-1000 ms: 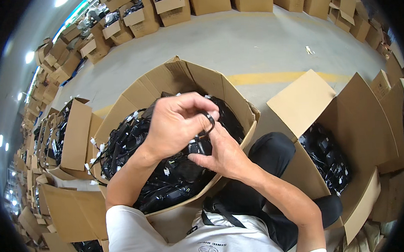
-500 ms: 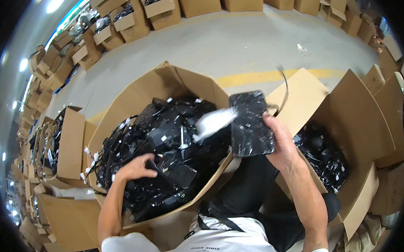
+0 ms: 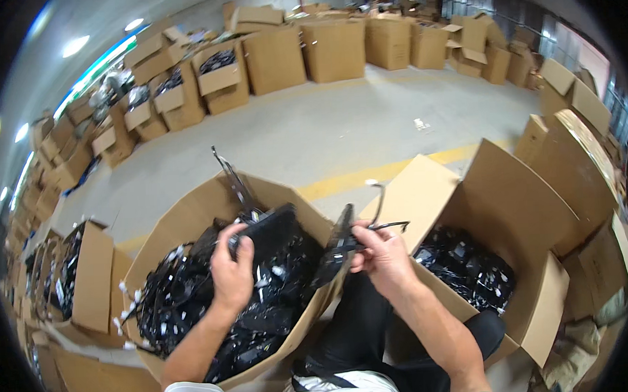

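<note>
Your left hand [image 3: 232, 269] is closed on a flat black unit [image 3: 272, 229] that lies on top of the full box [image 3: 189, 215], probably to lift it free of the tangled cables. Your right hand [image 3: 378, 253] grips a second black unit [image 3: 334, 248] by its edge, held over the gap between the boxes, its thin cable [image 3: 379, 200] sticking up. The right box [image 3: 511, 208] holds a lower heap of the same black parts.

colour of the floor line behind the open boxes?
Yellow. The painted floor line runs across the grey concrete floor; it shows only in the head view.
</note>
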